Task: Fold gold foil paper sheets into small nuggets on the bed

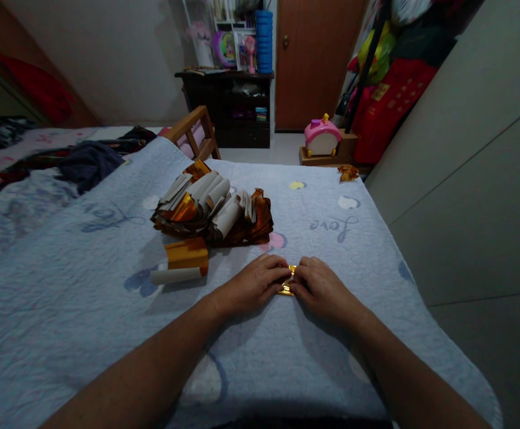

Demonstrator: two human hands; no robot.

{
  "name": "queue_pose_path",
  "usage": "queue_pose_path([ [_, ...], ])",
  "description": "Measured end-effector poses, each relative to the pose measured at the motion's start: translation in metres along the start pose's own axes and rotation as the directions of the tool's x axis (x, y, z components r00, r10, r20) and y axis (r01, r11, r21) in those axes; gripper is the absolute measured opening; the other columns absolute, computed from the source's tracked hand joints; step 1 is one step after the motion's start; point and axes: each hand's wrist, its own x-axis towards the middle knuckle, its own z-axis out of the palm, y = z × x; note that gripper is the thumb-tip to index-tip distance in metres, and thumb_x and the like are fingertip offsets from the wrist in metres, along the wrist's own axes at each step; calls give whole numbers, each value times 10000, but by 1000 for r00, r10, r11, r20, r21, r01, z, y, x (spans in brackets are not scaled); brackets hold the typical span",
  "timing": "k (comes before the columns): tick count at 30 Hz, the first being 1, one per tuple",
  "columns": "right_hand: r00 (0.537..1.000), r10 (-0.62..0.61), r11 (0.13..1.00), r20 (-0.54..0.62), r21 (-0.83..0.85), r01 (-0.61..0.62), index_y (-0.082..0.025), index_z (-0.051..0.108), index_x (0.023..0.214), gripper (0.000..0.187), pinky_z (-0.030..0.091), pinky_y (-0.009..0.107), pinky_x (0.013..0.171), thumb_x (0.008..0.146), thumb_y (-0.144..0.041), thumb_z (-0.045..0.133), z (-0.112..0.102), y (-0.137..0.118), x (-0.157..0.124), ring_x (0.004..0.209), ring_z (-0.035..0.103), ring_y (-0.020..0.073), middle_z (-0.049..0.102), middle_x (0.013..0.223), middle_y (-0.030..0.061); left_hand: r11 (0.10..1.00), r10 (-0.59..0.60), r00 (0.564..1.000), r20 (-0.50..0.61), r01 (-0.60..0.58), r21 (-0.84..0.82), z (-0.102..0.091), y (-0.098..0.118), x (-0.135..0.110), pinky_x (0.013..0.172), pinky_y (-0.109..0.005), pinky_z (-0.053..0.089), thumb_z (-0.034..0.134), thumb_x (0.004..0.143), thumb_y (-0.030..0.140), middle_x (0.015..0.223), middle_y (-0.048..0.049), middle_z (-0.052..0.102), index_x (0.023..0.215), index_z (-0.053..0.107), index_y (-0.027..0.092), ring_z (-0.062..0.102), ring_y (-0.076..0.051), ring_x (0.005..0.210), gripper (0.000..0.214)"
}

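A small piece of shiny gold foil paper [287, 287] lies on the light blue bedspread [260, 369] in front of me. From its left side my left hand [256, 283] grips it, fingers bent down onto the foil. My right hand [324, 289] holds the opposite side, thumb and fingers pressed together on it. Much of the foil is hidden under my fingers. Beyond my left hand sits a big pile of gold-and-white paper sheets [226, 217], some curled into rolls. One curled sheet [187, 253] lies apart, nearer to me.
A folded gold piece [348, 173] rests at the far right corner of the bedspread. Dark clothes [90, 164] lie on the left. A wooden chair [204, 131] stands past the far edge, and a pale cabinet wall [478, 149] rises on the right.
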Motion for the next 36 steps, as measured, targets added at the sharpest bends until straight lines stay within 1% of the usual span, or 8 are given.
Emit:
queue_pose_path([
  [9,999,18,998,-30,-52,-19,-167,646,847,102,365,333,761,926,-148,585,4,3,0,837,521,201,605,854,61,1000,-18,1000,-16,19,25,4,-2,-1,954,-370,514,541,975,171,1147,-94,648,1205,660,201,585,-206,1072,261],
  [17,997,11,998,-77,-68,-16,-182,600,788,117,349,330,730,902,-152,595,9,5,1,799,511,198,581,815,54,999,-33,999,-13,33,13,2,1,0,949,-361,508,572,940,128,1126,-86,646,1160,668,190,578,-205,1052,248],
  [22,996,34,996,-83,-84,-41,-193,557,757,144,344,331,719,890,-157,598,7,1,0,786,502,200,569,798,48,999,-43,999,-22,43,-4,4,0,0,934,-351,504,580,930,117,1109,-85,641,1119,676,181,576,-203,1037,222],
  [29,996,55,991,-71,-121,-63,-189,564,775,135,338,335,729,907,-162,580,7,-1,0,807,503,204,578,823,54,999,-47,999,-13,47,-16,4,-1,1,932,-360,495,669,914,196,1112,-87,645,1111,686,182,574,-213,1030,199],
  [36,995,60,991,-77,-116,-69,-179,575,776,124,315,327,719,896,-148,577,9,1,0,802,487,197,574,822,48,997,-63,998,-11,63,-34,6,-4,-1,910,-361,494,688,891,165,1121,-81,633,1145,678,195,571,-219,1035,256],
])
